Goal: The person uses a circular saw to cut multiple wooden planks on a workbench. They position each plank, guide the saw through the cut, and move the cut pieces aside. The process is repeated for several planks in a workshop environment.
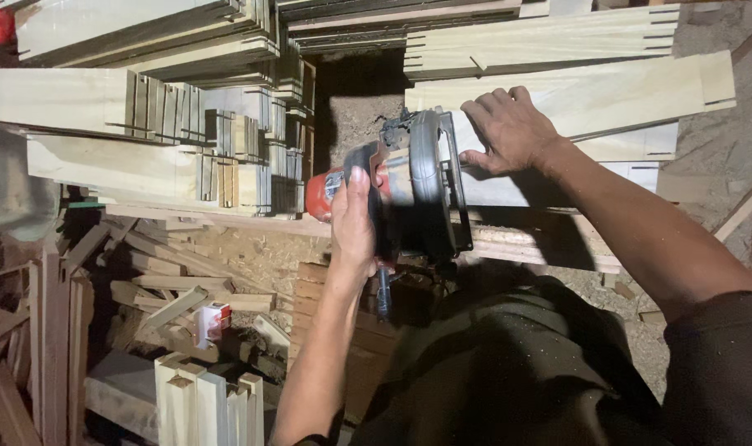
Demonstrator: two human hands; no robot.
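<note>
Dark-sleeved arms reach over a bench (541,248) to a circular saw (409,186) and a pale board (591,99).

Nearest the camera, the left hand (353,227) is closed around the handle of the saw, thumb pointing to the far side; the saw has a red motor housing on its left and a black blade guard, and it sits at the near edge of the boards in the middle of the scene. Just right of the saw, the right hand (508,128) lies flat and open, fingers spread, pressing on the pale board and gripping nothing. More stacked boards (145,107) with slotted ends lie to the far left. Wood offcuts (161,289) are heaped low on the left, with sawdust on the ground (723,132) at the far right.
</note>
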